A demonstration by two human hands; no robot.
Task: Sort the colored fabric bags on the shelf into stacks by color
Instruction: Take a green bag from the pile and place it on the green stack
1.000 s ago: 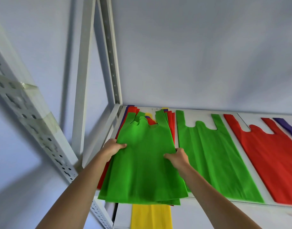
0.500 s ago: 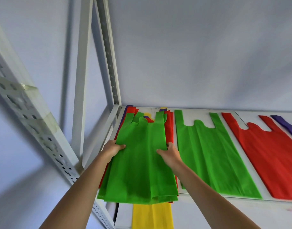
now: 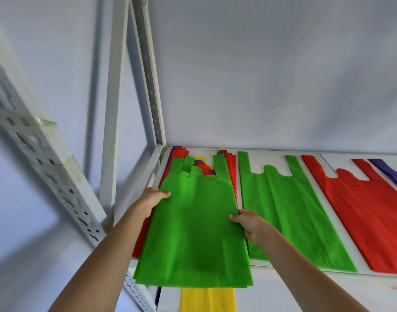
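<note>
Item: white shelf (image 3: 341, 278), with white slotted metal uprights (image 3: 148, 70) at its left end, against a pale wall.

Left end: mixed pile of fabric bags (image 3: 231, 167), red, purple and yellow edges showing at its far side and along both flanks. Topmost is a green bag (image 3: 193, 233), handles toward the wall, its near end hanging past the shelf's front edge.

Left hand (image 3: 151, 199): closed on the left edge of the green bag, thumb lying on top, fingers hidden beneath.

Right hand (image 3: 249, 224): closed on the right edge of the same bag, a little nearer than the left hand, thumb on top.

Just right of the pile: a single green bag laid flat (image 3: 287, 212), handles toward the wall; the right hand overlaps its left margin.

Further right: a red bag laid flat (image 3: 368, 217), apart from the green one.

Far right edge: a purple bag (image 3: 391, 172), only partly in view.

Below the shelf front, under the held bag: a strip of yellow fabric (image 3: 207, 300).
</note>
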